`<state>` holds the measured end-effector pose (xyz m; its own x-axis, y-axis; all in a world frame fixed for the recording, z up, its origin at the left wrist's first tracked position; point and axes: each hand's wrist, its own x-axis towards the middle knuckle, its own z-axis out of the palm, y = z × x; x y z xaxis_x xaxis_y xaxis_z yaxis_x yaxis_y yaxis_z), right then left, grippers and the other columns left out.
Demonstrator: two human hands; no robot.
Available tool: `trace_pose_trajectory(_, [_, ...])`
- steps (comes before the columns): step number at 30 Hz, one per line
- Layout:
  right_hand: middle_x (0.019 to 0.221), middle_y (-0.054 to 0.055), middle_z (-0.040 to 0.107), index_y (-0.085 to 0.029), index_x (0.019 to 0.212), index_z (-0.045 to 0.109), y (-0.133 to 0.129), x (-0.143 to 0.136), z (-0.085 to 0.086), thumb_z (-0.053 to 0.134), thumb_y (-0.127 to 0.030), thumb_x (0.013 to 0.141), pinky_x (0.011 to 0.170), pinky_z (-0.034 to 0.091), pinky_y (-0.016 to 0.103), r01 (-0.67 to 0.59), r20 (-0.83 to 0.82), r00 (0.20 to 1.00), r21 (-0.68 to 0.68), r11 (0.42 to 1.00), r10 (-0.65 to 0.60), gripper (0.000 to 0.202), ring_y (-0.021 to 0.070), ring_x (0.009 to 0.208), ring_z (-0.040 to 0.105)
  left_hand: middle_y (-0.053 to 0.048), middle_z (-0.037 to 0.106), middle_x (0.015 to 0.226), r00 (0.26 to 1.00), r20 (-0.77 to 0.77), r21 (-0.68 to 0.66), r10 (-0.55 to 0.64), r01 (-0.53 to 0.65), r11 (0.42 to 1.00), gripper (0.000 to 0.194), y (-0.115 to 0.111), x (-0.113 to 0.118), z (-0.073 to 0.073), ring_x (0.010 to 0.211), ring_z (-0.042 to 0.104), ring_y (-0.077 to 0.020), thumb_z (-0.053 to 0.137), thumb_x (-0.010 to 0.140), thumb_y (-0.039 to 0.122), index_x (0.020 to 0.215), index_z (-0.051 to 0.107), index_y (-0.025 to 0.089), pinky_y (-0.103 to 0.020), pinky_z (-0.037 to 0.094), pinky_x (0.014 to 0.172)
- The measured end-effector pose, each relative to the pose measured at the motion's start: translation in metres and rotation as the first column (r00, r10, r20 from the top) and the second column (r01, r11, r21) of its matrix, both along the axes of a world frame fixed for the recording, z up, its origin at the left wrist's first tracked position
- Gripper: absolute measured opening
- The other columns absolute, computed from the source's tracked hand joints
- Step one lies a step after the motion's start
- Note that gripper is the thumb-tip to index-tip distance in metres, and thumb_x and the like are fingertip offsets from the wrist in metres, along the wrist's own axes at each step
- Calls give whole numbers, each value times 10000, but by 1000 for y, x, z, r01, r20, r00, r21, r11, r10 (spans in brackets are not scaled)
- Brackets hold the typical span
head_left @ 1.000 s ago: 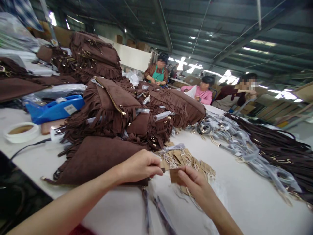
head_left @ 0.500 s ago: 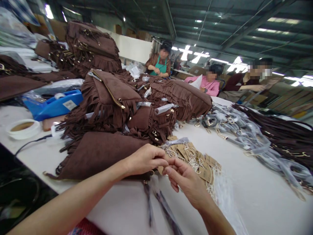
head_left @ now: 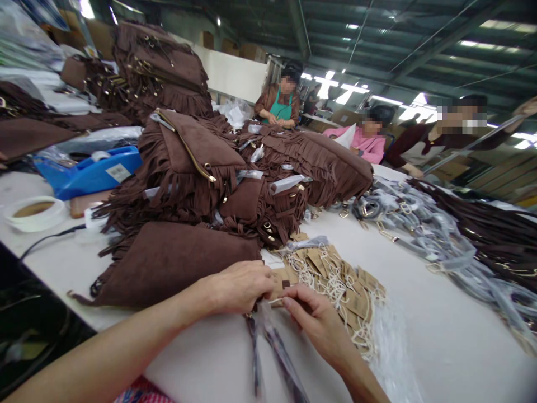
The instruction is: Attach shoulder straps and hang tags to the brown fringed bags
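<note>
My left hand (head_left: 241,286) is closed at the right end of a dark brown fringed bag (head_left: 176,263); its curled fingers hide what they grip. My right hand (head_left: 316,313) pinches a white string (head_left: 276,301) that stretches towards the left hand. Between the hands lies a kraft-paper tag (head_left: 277,281) with a small brown swatch on it. Below them, plastic-wrapped dark straps or tassels (head_left: 281,352) run towards me on the white table. Just beyond my right hand is a heap of strung kraft tags (head_left: 335,280).
More fringed bags (head_left: 201,140) are piled behind. At left stand a blue tape dispenser (head_left: 92,173) and a white tape roll (head_left: 36,214). Wrapped straps with clasps (head_left: 423,224) and brown straps (head_left: 490,224) spread along the right. Several people work across the table.
My hands have moved apart slightly, baring the white string and the swatch on the tag. At the far right, a co-worker's arm is now raised along a rod.
</note>
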<state>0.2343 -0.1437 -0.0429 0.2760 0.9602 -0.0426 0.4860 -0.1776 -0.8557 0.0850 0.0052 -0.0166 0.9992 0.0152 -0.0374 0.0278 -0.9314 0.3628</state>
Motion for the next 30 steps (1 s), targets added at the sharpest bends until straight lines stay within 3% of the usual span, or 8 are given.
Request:
trace_pose_trajectory(14, [635, -12, 595, -199, 708, 647, 9, -19, -12, 551, -433, 851, 580, 385, 238, 74, -59, 995, -3, 997, -74, 290, 146, 611, 523, -35, 634, 907, 997, 83, -158, 10, 3, 987, 168, 6, -17, -4, 859, 571, -179, 547, 831, 12, 833, 595, 173, -254, 425, 751])
trace_pose_trajectory(21, [657, 2, 625, -196, 731, 699, 11, -27, -18, 554, -300, 851, 586, 394, 229, 30, 94, 995, 82, 996, -37, 216, 141, 614, 545, -12, 623, 848, 998, 53, -235, 23, -10, 972, 208, 11, -18, -5, 833, 571, -167, 553, 800, -28, 737, 559, 170, -232, 422, 748])
trace_pose_trajectory(26, [643, -6, 628, -194, 708, 684, 12, -25, -23, 576, -310, 842, 555, 390, 218, 64, 66, 996, 41, 997, -67, 207, 133, 588, 547, -20, 637, 883, 999, 42, -279, 12, 0, 960, 199, 14, -21, -7, 860, 587, -169, 542, 810, -26, 769, 576, 166, -230, 436, 774])
trace_pose_trajectory(30, [628, -15, 607, -189, 680, 650, 14, -30, -22, 562, -267, 845, 550, 372, 214, -2, 77, 997, 56, 998, -2, 202, 121, 579, 525, -14, 632, 847, 999, 44, -281, 7, 5, 960, 214, 14, -22, -6, 820, 579, -161, 539, 780, -46, 752, 571, 163, -225, 438, 745])
